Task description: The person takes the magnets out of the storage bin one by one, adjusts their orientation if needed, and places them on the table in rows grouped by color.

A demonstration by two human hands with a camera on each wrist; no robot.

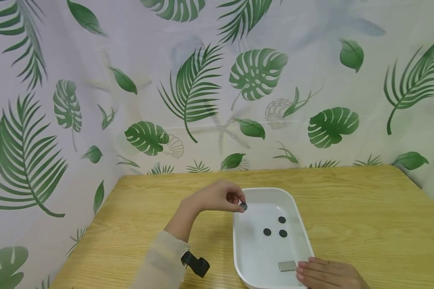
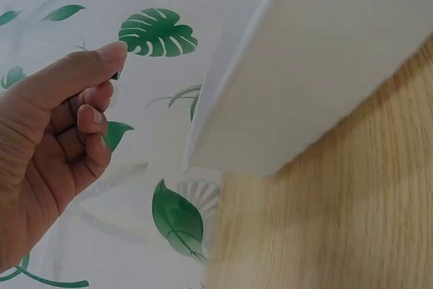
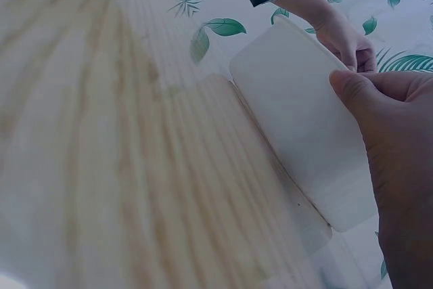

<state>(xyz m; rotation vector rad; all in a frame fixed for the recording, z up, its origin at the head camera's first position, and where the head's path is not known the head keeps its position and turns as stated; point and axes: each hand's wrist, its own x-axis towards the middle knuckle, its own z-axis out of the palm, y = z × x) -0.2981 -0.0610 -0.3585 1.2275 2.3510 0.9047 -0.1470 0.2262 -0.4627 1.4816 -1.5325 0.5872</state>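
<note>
Left hand (image 1: 222,197), wrist bent, pinches one dark disc (image 1: 243,206) at the white tray's (image 1: 251,257) left edge. Right hand (image 1: 329,273), fingers straight inside, thumb outside, clamps the tray's right side.

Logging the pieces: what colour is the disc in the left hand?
Dark grey; the disc in the left hand shows best from the head view.

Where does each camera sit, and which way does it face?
Head: on the head, facing forward and down into the white tray; left hand and right hand show.
Left wrist: on that wrist, facing the white tray's outside; left hand alone shows.
Right wrist: on that wrist, facing the white tray's outside; both hands show.
Head and right wrist share both hands.
</note>
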